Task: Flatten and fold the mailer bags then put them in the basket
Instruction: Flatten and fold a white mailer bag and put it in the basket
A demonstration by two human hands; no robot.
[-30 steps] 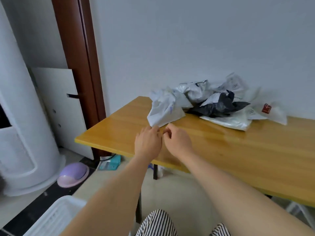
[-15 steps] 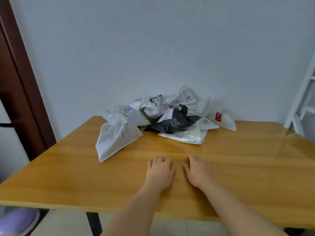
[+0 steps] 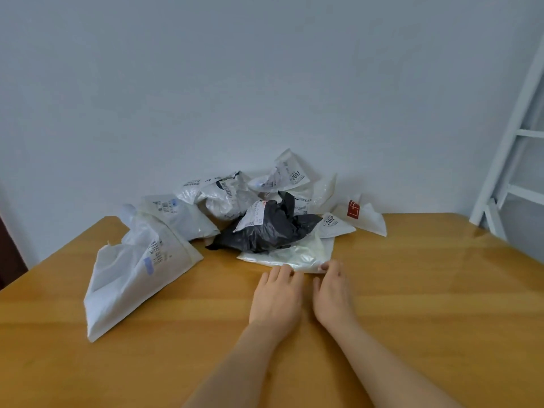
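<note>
both hands have moved up the frame since half a second ago. back then they lay flat on bare wood, well below the bags. now the left hand [image 3: 276,295] and the right hand [image 3: 332,293] sit side by side in the lower middle of the frame, with their fingertips at the near edge of the shiny clear bag [image 3: 290,254]. the left hand lies with fingers straight and holds nothing. the right hand has its thumb and first finger at the corner of the clear bag, but i cannot tell if it is pinching the bag or just touching it.

the pile looks closer and bigger than before, and has not been pulled apart. the black bag [image 3: 270,234] lies crumpled on top of the clear bag in the middle of the frame. the big white bag [image 3: 138,275] lies by itself at the left, a bit flatter than the others. more crumpled white bags [image 3: 226,195] are heaped behind, up against the wall. a small bag with a red mark [image 3: 363,214] sits at the right end of the pile.

the table [image 3: 426,304] is yellow wood and shiny. the wall [image 3: 265,83] behind it is plain and pale. a white ladder frame [image 3: 512,151] leans at the right edge of the frame. the dark brown door frame [image 3: 8,254] from before is now just a thin strip at the left edge.
</note>
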